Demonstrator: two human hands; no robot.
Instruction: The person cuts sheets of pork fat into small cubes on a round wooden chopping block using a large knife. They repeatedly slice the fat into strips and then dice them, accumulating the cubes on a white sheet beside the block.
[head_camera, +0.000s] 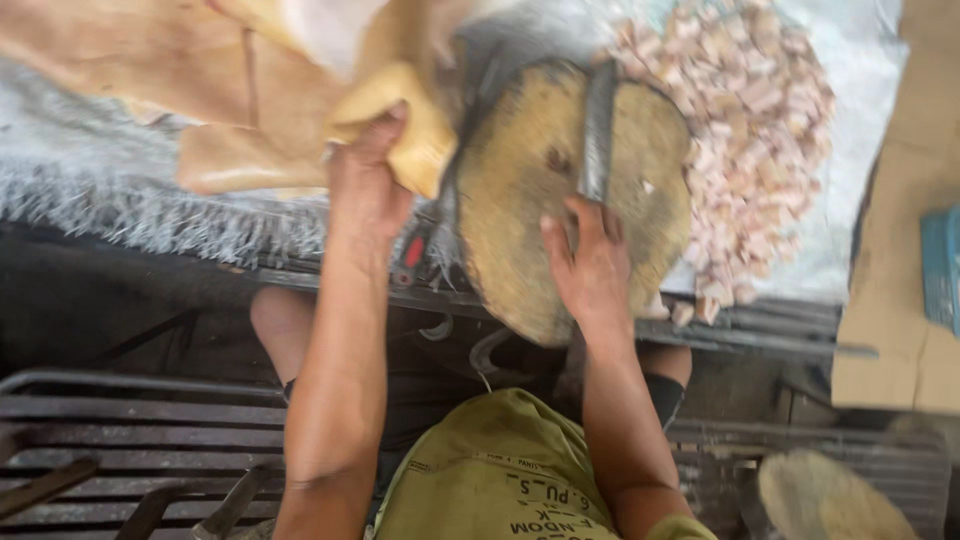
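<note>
On the round chopping block (530, 190), right hand (592, 265) grips a cleaver (598, 130); left hand (368, 180) clutches a pale slab (405, 120).

the round wooden block (530, 200) fills the middle, with the right hand (592, 265) and a dark blade (598, 130) lying across its face. left of it the left hand (365, 180) and pale slabs (230, 110) crowd the way, and a heap of cut pieces (750, 130) blocks the right. only the white sheet (850, 170) by the cardboard (900, 250) is bare.

Counter (120, 215) has a white sack cloth over it, round wood chopping block (530, 200) under the hands, chopped pieces (760, 130) heaped beyond.
</note>
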